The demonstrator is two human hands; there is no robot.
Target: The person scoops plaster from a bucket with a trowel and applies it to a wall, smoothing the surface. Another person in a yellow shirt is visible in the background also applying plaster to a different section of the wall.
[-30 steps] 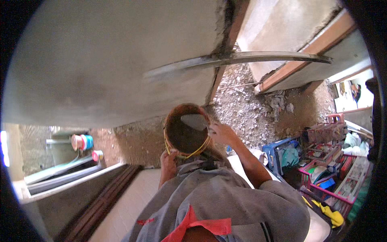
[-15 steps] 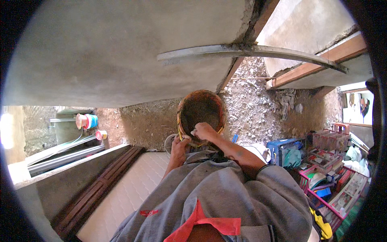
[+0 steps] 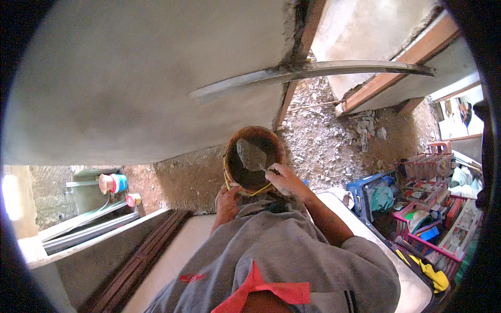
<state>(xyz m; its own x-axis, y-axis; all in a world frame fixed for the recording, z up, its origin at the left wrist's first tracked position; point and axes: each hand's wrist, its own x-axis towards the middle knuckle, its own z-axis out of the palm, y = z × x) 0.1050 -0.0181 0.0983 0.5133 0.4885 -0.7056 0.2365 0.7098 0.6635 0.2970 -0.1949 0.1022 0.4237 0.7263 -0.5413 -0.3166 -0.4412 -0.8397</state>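
Note:
A round, orange-brown stained bucket [image 3: 278, 143] with a yellow handle stands before me, close to the grey wall. My right hand [image 3: 283, 180] is closed around a trowel at the bucket's right near side. The grey trowel blade [image 3: 250, 155] lies across the mouth of the bucket, its tip pointing away to the left. Whether the blade carries any material is hard to make out, and the dark inside is partly covered by it. At the near left rim my left hand [image 3: 227, 201] grips the bucket's edge, with its fingers partly hidden.
A grey plastered wall [image 3: 130, 83] rises in front, with a long straightedge [image 3: 250, 81] spanning to the wooden door frame [image 3: 355, 100]. Gravelly rubble [image 3: 318, 135] covers the floor ahead. Pink-edged racks [image 3: 428, 229] and a blue case [image 3: 362, 195] stand right; dark wooden planks [image 3: 146, 250] lie left.
My right hand has drawn back from inside the bucket to its right rim, and the trowel blade has come into view. My left hand remains at the near left rim.

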